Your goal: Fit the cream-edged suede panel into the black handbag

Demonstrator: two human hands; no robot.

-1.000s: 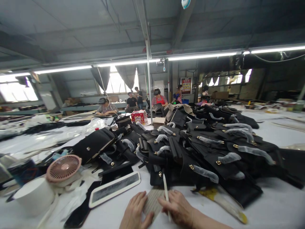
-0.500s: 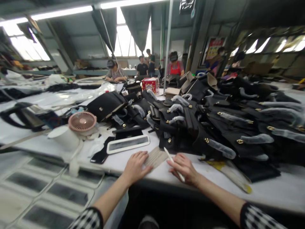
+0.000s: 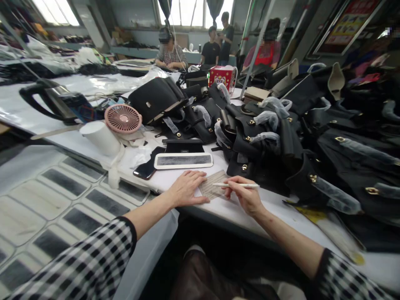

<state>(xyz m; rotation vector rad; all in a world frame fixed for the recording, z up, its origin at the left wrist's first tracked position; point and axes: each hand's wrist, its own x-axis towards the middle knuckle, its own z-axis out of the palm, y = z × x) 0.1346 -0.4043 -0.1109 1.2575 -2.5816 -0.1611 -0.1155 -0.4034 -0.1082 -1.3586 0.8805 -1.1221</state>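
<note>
Both forearms reach in from checked sleeves onto the white tabletop (image 3: 93, 143). The left hand (image 3: 186, 189) lies flat, fingers spread, its grip loose and pressing the near-left edge of a small woven patch (image 3: 213, 189). Just right of it, the right hand (image 3: 245, 196) pinches a slim white pen (image 3: 236, 185) lying level, tip on the patch. Much of the patch hides under both hands; its markings are unreadable.
</note>
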